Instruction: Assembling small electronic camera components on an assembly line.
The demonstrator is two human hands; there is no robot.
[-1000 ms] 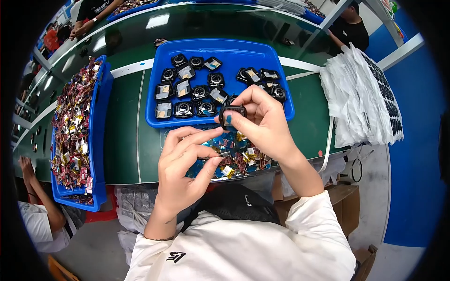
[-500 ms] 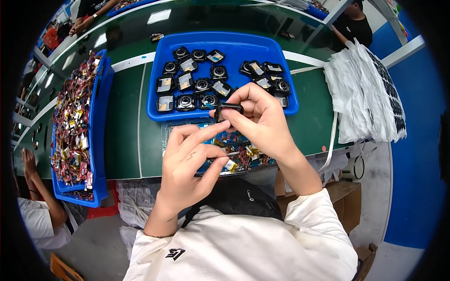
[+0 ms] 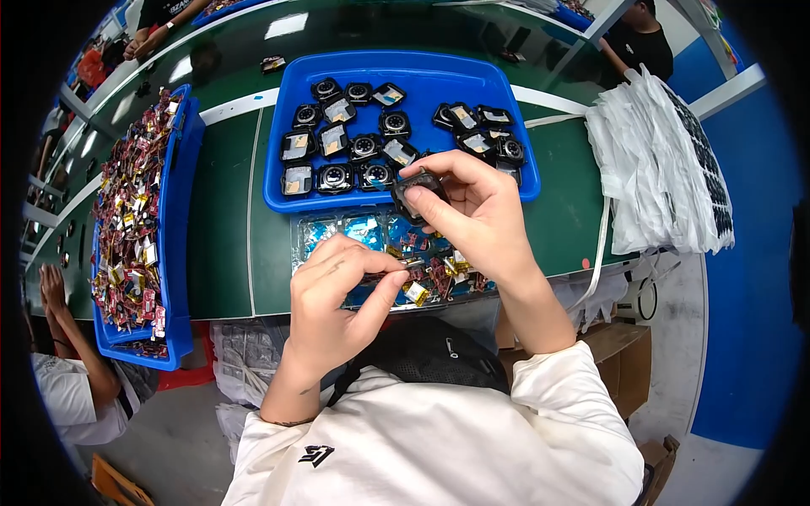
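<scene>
Fingers are narrow on both hands. Over the near edge of the blue tray (image 3: 405, 61), my right hand (image 3: 481, 218) pinches one black watch case (image 3: 408, 209), now turned flatter than before, so its broad side shows better. My left hand (image 3: 333, 291) has moved away from it, pinching a thin grey piece (image 3: 413, 263).

White short-sleeved shirt (image 3: 439, 438), small black emblem (image 3: 317, 455), thin dark line (image 3: 289, 422) on left forearm (image 3: 295, 392)
</scene>
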